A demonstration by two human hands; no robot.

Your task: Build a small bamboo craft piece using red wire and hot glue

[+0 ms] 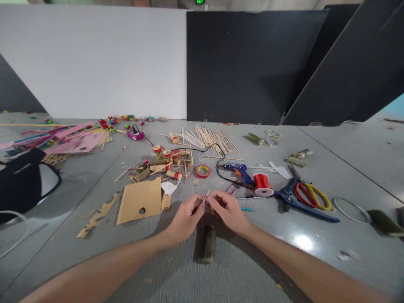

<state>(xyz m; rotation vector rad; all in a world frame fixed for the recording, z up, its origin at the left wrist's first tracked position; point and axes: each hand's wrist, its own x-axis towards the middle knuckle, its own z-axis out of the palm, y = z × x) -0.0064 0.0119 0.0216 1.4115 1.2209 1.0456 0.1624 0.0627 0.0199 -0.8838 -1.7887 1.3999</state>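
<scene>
Fingertips meet in the middle of the view, where my left hand (186,216) and my right hand (229,210) pinch a short thin wooden stick (208,193). Something red, perhaps wire or tape, shows on the stick between the fingers; most of it is hidden. Just below the hands a dark greenish bamboo tube (208,246) lies on the grey floor, touched by neither hand. A roll of red tape (203,171) lies beyond them, and a spool of red wire (262,185) stands to the right.
Right of the hands are a blue glue gun (241,170), blue-handled cutters (303,206) and red-and-yellow scissors (318,197). Bamboo pieces with red bands (167,156), wooden sticks (214,139) and cardboard (139,201) lie ahead and left. White and black panels (240,67) stand behind.
</scene>
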